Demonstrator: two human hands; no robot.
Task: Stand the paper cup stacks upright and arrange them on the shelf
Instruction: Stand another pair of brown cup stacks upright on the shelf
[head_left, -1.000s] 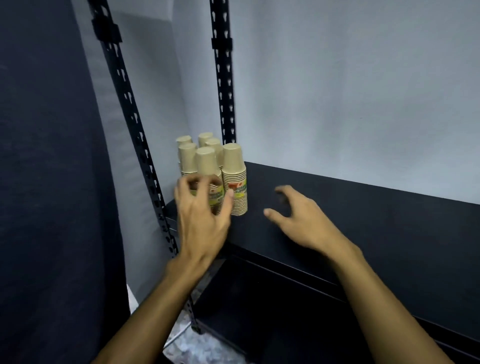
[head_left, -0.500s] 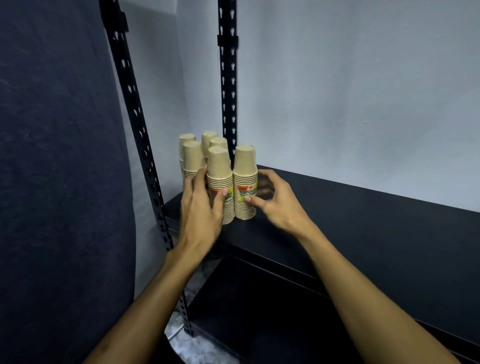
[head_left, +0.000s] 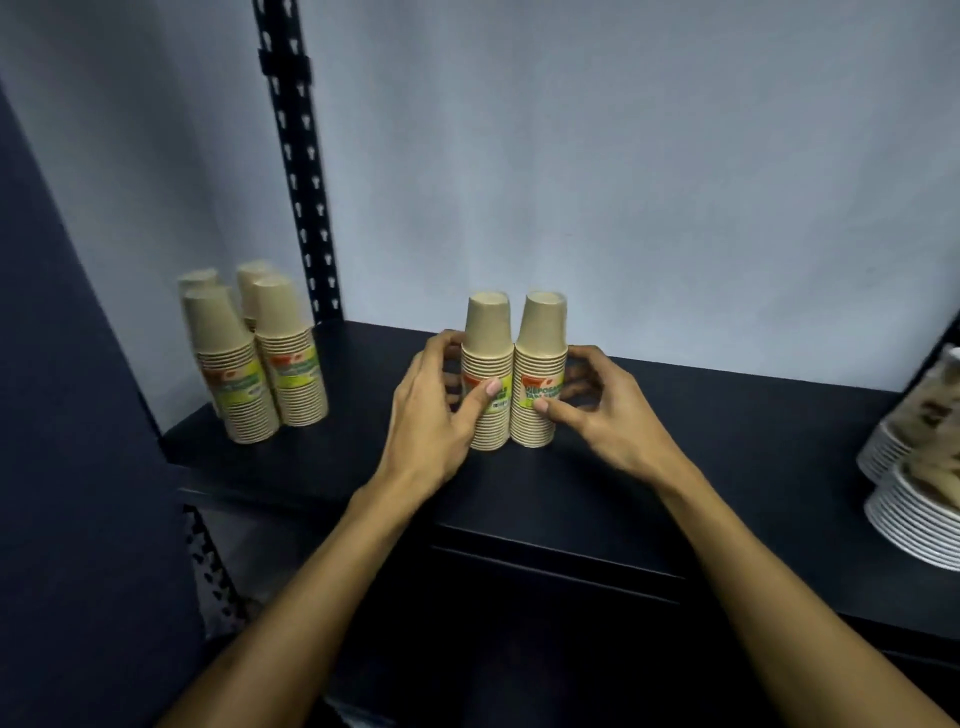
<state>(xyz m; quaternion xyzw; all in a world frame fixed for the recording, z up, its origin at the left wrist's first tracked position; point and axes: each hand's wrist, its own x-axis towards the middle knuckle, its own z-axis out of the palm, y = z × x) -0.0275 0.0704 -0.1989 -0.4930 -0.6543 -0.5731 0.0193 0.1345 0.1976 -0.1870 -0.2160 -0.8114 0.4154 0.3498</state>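
Observation:
Two tan paper cup stacks stand upright and touching, upside down, in the middle of the black shelf (head_left: 727, 415). My left hand (head_left: 436, 410) grips the left stack (head_left: 485, 332), thumb on its label. My right hand (head_left: 597, 405) grips the right stack (head_left: 543, 332), thumb on the front and fingers curled behind. Several more tan cup stacks (head_left: 249, 364) stand upright in the shelf's left corner, apart from my hands.
A black slotted upright post (head_left: 298, 171) rises behind the corner stacks. White cup stacks (head_left: 919, 467) lie tilted at the shelf's right edge. A dark panel (head_left: 67, 467) closes the left side. A pale wall backs the shelf.
Both hands closed on the two front stacks and moved them right, away from the corner group, to the shelf's middle. The view swung right, showing white cups at the right.

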